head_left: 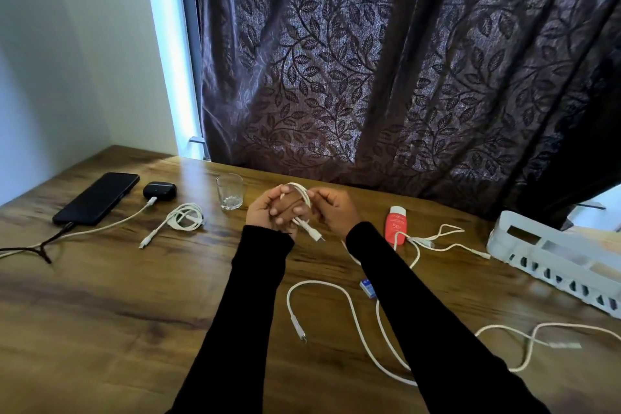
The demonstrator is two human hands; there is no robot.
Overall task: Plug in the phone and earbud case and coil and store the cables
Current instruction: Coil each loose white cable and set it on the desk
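The left hand point(274, 212) held a half-wound white cable point(302, 202) looped around its fingers, while the right hand point(336, 212) pinched the same cable, feeding the loop. Left of them lay one coiled cable point(186, 217), then the earbud case point(159, 191) and phone point(97, 198), both apparently plugged in. Loose cables point(356, 319) sprawled nearer and rightward, so coiling looked about half done and storing not begun. The white basket point(551, 255) at right seemingly held no cables; the glass point(230, 191) held only something small and unclear.

1 head-worn view is given, aimed forward and down over a wooden table point(117, 312) from close above; a curtain point(403, 60) and wall point(67, 44) are faced beyond it.
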